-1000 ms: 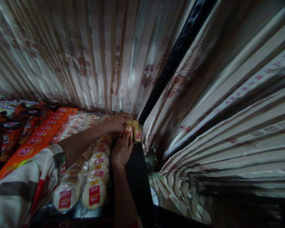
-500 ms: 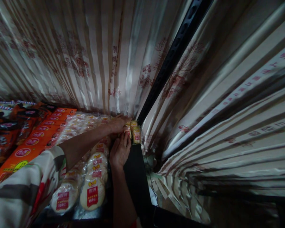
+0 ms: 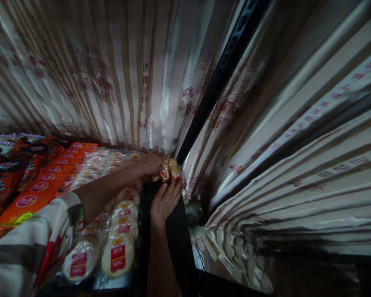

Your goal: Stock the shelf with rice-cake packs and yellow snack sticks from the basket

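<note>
Both hands meet at the far right corner of the shelf (image 3: pixel 176 231), just beside the black upright post (image 3: pixel 222 70). The left hand (image 3: pixel 151 163) lies on a small packet of round cakes (image 3: pixel 167 172), its fingers curled over the top. The right hand (image 3: pixel 165 200) supports the same packet from the near side, fingers (image 3: pixel 177 187) pressed together against its wrapper. The packet stands at the far end of the rows of cake packets (image 3: pixel 117 243), with orange boxes (image 3: pixel 43 181) to the left.

I think the packet could slip off the right edge of the shelf and fall behind the curtain (image 3: pixel 281 144), because it sits very close to that edge.

Compared with half a second ago, the right hand has moved a little to the right and nearer, now under the packet.
</note>
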`<state>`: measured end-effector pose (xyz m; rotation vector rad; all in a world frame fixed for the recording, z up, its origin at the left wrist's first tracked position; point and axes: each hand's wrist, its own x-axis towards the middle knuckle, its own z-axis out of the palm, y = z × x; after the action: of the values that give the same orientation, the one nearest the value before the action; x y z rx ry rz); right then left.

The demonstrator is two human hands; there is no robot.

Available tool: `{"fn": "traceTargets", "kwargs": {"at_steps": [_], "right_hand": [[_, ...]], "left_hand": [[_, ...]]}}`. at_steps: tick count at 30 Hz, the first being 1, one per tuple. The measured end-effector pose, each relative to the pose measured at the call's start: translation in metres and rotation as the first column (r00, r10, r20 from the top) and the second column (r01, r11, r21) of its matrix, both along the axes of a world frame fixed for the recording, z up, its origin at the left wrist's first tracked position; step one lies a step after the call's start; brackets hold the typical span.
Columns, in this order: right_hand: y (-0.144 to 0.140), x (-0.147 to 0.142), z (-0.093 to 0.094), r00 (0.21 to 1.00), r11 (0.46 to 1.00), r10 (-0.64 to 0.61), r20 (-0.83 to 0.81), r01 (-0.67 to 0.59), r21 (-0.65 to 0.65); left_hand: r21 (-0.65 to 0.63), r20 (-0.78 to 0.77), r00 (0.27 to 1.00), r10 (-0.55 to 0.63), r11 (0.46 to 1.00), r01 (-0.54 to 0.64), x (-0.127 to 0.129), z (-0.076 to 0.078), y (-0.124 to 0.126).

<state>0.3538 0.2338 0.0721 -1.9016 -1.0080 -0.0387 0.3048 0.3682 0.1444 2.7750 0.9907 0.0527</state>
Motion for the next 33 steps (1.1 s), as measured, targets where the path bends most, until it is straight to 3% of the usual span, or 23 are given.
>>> {"fn": "traceTargets", "kwargs": {"at_steps": [9,20,24,28,33], "right_hand": [[0.003,0.001,-0.003,0.998,0.996,0.059,-0.020,-0.060,-0.064],[0.003,-0.002,0.000,0.996,0.985,0.079,-0.037,-0.084,-0.153],[0.003,-0.001,-0.002,0.996,0.986,0.080,-0.024,-0.083,-0.145],[0.004,-0.002,-0.004,0.996,0.988,0.085,-0.012,-0.085,-0.125],[0.004,-0.002,-0.003,0.997,0.990,0.077,-0.017,-0.078,-0.117]], "left_hand": [[0.014,0.032,0.999,-0.010,1.000,0.010,0.000,-0.006,0.002],[0.087,0.128,0.992,0.007,0.996,-0.019,0.001,-0.001,-0.008],[0.174,0.173,0.976,-0.135,0.979,0.105,-0.001,0.003,-0.012],[0.252,0.095,0.947,-0.308,0.927,0.277,0.001,0.002,-0.015],[0.300,0.053,0.938,-0.342,0.901,0.312,0.002,0.000,-0.018]]}}
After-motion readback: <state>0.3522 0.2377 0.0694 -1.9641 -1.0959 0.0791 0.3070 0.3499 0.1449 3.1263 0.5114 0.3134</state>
